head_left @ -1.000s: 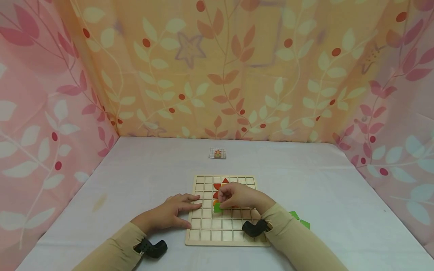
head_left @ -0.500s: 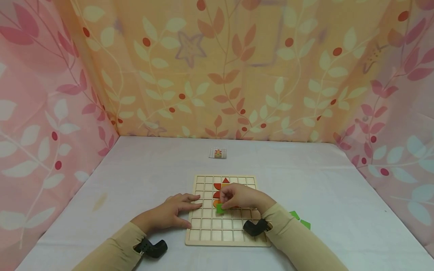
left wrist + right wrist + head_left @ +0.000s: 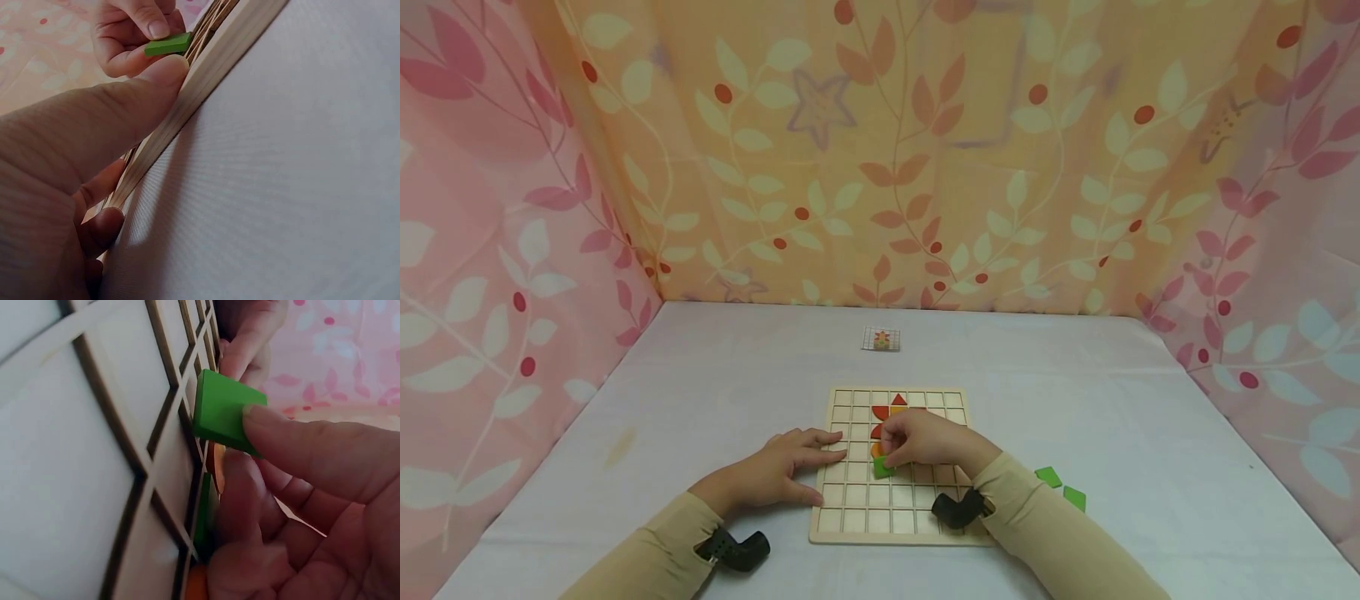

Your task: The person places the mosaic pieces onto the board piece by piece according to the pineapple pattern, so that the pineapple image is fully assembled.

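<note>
My right hand point(image 3: 931, 437) pinches a green square tile point(image 3: 882, 468) between thumb and fingers, over the gridded wooden board point(image 3: 880, 522). In the right wrist view the tile point(image 3: 225, 411) stands tilted, one edge close to the grid. My left hand point(image 3: 775, 472) rests on the board's left edge with its fingers spread. Its thumb point(image 3: 119, 115) lies along the wooden side in the left wrist view. Red pieces point(image 3: 880, 412), a red triangle point(image 3: 899, 400) and an orange piece point(image 3: 877, 450) sit in the upper cells. The right hand hides part of this pattern.
Two loose green pieces point(image 3: 1048, 477) lie on the white cloth to the right, beside the right sleeve point(image 3: 1060, 529). A small card point(image 3: 881, 339) with a coloured pattern lies beyond the board. Flowered curtains point(image 3: 895, 167) enclose the far side and both flanks.
The right hand with the green tile shifts slightly right, then back left and a little nearer. The loose green pieces show more beside the sleeve. The left hand stays in place.
</note>
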A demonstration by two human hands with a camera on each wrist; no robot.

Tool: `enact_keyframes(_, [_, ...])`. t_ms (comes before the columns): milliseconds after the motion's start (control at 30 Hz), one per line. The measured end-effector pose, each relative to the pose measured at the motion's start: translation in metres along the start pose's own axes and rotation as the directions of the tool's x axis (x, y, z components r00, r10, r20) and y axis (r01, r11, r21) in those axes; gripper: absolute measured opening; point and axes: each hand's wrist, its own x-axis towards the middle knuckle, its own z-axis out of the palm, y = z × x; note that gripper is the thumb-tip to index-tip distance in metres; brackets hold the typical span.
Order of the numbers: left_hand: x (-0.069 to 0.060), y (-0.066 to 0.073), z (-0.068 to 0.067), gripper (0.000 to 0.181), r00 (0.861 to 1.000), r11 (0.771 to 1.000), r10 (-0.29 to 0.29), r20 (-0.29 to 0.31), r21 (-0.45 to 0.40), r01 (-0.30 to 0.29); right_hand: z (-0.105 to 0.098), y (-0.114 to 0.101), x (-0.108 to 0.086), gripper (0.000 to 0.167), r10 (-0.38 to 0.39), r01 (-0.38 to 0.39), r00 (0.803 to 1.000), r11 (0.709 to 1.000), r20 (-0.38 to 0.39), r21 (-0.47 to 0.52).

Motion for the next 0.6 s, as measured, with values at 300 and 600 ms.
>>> enact_keyframes(300, [0.0002,0.0011,-0.0005,0.066,1.000,1.000,0.002,0.004,0.002,-0.002,0.0012,-0.0038,0.0021,0.013,0.012,-0.013,1.000,0.999,-0.013,-0.045])
enact_keyframes(600, [0.0002,0.0006,-0.0006,0.067,1.000,1.000,0.000,0.002,0.010,0.000,0.0030,-0.0062,0.0021,0.015,0.020,-0.020,1.000,1.000,0.000,-0.013])
